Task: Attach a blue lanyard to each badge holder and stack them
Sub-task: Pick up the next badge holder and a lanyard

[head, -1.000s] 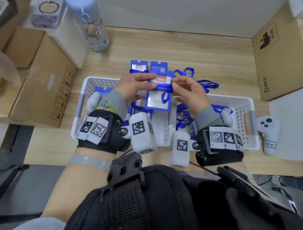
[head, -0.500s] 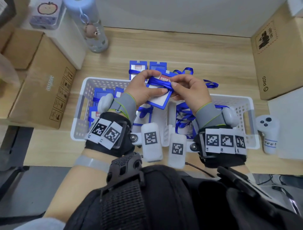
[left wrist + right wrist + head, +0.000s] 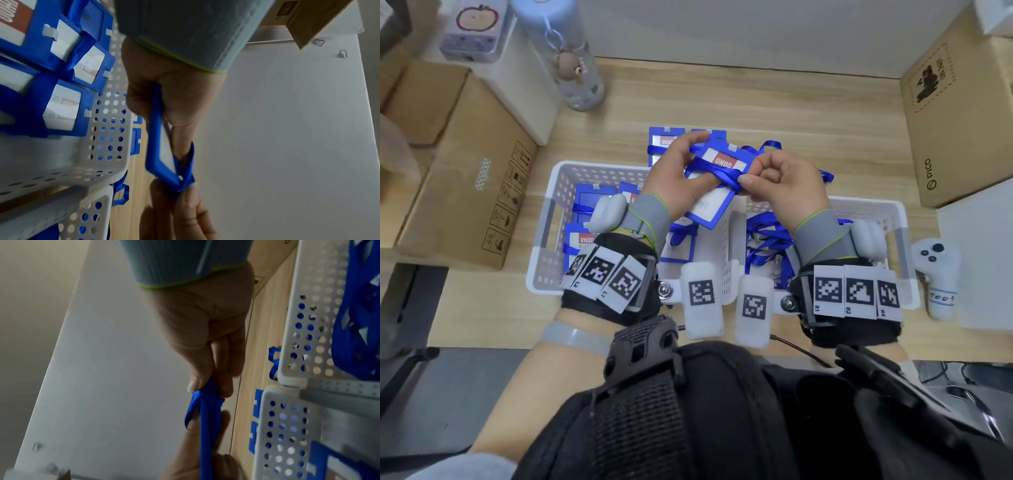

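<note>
A blue badge holder (image 3: 717,185) with a red-and-white card is held tilted above the white baskets. My left hand (image 3: 681,174) grips it by its left side, thumb across its face; the left wrist view shows the holder (image 3: 157,142) edge-on against that palm. A blue lanyard (image 3: 719,173) is wrapped across the holder. My right hand (image 3: 774,181) pinches the lanyard (image 3: 202,402) between thumb and fingers at the holder's right edge. Finished badges with lanyards (image 3: 666,144) lie on the table behind the baskets.
The left white basket (image 3: 558,192) holds several blue badge holders (image 3: 585,219). The right basket (image 3: 893,219) holds loose blue lanyards (image 3: 767,240). Cardboard boxes (image 3: 465,178) (image 3: 959,116) flank the table. A water bottle (image 3: 571,65) stands back left and a white controller (image 3: 938,274) lies right.
The badge holder has tilted further and moved slightly right. My right hand has drawn the lanyard across the holder's face and now pinches it at the right edge.
</note>
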Motion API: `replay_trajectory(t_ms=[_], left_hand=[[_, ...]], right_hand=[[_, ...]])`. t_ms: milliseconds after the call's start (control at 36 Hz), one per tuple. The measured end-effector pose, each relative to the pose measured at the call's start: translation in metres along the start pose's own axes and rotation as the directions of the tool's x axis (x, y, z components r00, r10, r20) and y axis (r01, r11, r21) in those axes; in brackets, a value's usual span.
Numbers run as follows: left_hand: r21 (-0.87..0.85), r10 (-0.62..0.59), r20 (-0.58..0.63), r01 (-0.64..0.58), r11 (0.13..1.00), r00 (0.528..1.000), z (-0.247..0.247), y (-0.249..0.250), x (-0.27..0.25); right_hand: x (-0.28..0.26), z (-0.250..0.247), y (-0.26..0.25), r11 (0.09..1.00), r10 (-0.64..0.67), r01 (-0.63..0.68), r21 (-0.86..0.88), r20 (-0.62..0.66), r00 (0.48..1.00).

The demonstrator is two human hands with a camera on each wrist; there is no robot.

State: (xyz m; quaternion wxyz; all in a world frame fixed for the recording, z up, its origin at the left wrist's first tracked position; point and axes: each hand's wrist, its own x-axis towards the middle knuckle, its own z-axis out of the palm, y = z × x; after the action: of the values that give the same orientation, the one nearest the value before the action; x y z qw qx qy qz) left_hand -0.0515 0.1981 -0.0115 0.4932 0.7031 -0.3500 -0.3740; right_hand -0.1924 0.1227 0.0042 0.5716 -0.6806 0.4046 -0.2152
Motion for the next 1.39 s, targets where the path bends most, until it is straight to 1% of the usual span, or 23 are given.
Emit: replay_trajectory(t_ms=[28, 83, 167, 194, 250, 306, 389, 472, 639, 778, 889, 1028, 1083, 1139, 1194, 1250, 1306, 1389], left_hand=[[-0.007, -0.037, 0.0, 0.037, 0.999, 0.999, 0.0, 0.0, 0.002], [0.049, -0.096, 0.015, 0.095, 0.994, 0.995, 0.001, -0.002, 0.003], [0.07, -0.148, 0.014, 0.146, 0.987, 0.989, 0.0, -0.005, 0.0], [0.03, -0.198, 0.019, 0.197, 0.98, 0.98, -0.001, -0.006, -0.001], [-0.038, -0.256, 0.063, 0.259, 0.965, 0.965, -0.004, -0.004, -0.004], [-0.02, -0.256, 0.108, 0.259, 0.966, 0.961, -0.006, -0.002, -0.006], [0.049, -0.214, 0.147, 0.209, 0.977, 0.966, -0.01, -0.003, -0.006], [0.165, -0.196, 0.189, 0.166, 0.972, 0.962, -0.012, -0.001, -0.007], [0.266, -0.136, 0.208, 0.078, 0.961, 0.969, -0.015, -0.001, -0.006], [0.292, -0.105, 0.205, 0.041, 0.955, 0.973, -0.018, 0.0, -0.007], [0.38, -0.105, 0.2, 0.022, 0.925, 0.974, -0.019, 0.003, -0.007], [0.405, -0.143, 0.204, 0.05, 0.913, 0.968, -0.02, 0.004, -0.009], [0.424, -0.179, 0.205, 0.077, 0.902, 0.962, -0.021, 0.004, -0.008], [0.503, -0.233, 0.197, 0.105, 0.858, 0.952, -0.022, 0.001, -0.006], [0.535, -0.271, 0.175, 0.139, 0.833, 0.947, -0.025, -0.002, -0.007], [0.486, -0.289, 0.158, 0.18, 0.855, 0.944, -0.027, -0.007, -0.007], [0.426, -0.292, 0.132, 0.212, 0.88, 0.947, -0.029, -0.009, -0.011], [0.382, -0.288, 0.107, 0.228, 0.896, 0.952, -0.03, -0.009, -0.013]], right_hand=[[0.0, 0.0, -0.001, 0.999, 0.001, -0.001, 0.05, 0.0, 1.0], [0.0, 0.0, -0.004, 0.991, 0.001, -0.001, 0.136, 0.002, 1.0], [0.001, 0.0, -0.006, 0.975, -0.005, 0.008, 0.221, -0.012, 1.0], [0.001, 0.0, -0.006, 0.972, -0.001, 0.006, 0.235, -0.023, 1.0], [0.002, -0.001, -0.005, 0.966, 0.014, -0.001, 0.259, -0.048, 0.999], [0.002, -0.001, -0.003, 0.951, 0.031, -0.007, 0.309, -0.076, 0.997], [0.003, -0.002, -0.004, 0.908, 0.05, 0.001, 0.419, -0.11, 0.993], [0.005, -0.003, -0.008, 0.87, 0.014, 0.053, 0.49, -0.133, 0.991], [0.004, 0.001, -0.01, 0.892, -0.082, 0.15, 0.426, -0.173, 0.982], [0.002, 0.004, -0.008, 0.898, -0.102, 0.169, 0.407, -0.18, 0.978], [0.001, 0.005, -0.008, 0.898, -0.117, 0.181, 0.402, -0.179, 0.977], [0.0, 0.007, -0.005, 0.898, -0.139, 0.194, 0.396, -0.164, 0.977], [0.0, 0.008, -0.004, 0.888, -0.147, 0.205, 0.411, -0.168, 0.975], [-0.001, 0.006, -0.004, 0.858, -0.16, 0.231, 0.458, -0.189, 0.969], [0.0, 0.001, -0.006, 0.837, -0.164, 0.248, 0.488, -0.209, 0.964], [0.001, -0.006, -0.006, 0.841, -0.146, 0.228, 0.491, -0.201, 0.969], [0.001, -0.011, -0.005, 0.86, -0.113, 0.18, 0.478, -0.166, 0.98], [0.0, -0.011, 0.0, 0.911, -0.05, 0.096, 0.4, -0.124, 0.991]])
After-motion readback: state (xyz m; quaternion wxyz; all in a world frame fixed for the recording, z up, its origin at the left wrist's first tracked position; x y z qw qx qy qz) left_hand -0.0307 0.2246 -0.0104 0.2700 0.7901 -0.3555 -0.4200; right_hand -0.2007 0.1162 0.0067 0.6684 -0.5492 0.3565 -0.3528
